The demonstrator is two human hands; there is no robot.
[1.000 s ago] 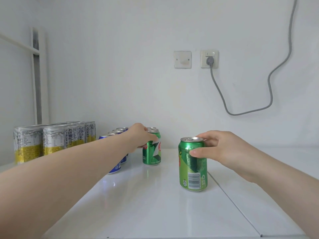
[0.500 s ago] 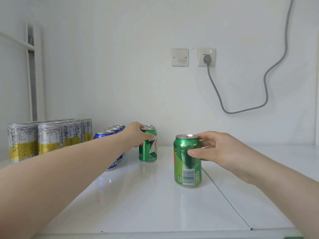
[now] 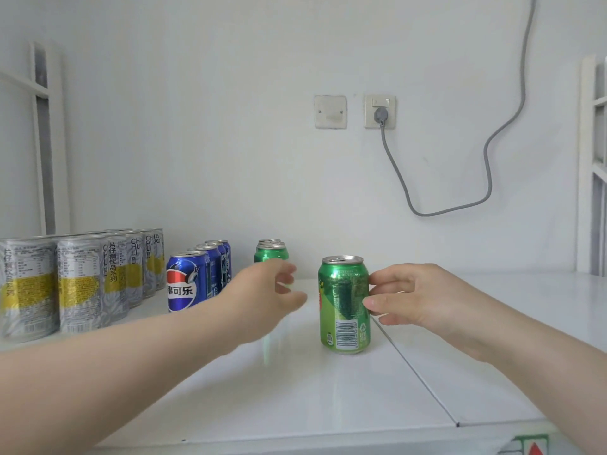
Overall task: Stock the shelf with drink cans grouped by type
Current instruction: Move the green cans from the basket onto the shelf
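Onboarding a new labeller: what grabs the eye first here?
The green can stands centrally on the shelf, gripped by the right hand. The left hand hovers beside it, holding nothing, before a row of green cans at the back. Further left stand blue cans, then silver-yellow cans.

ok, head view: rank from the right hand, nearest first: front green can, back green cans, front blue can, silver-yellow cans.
1. front green can: gripped by the right hand, centre.
2. back green cans: behind, left of it.
3. front blue can: further left.
4. silver-yellow cans: far left.
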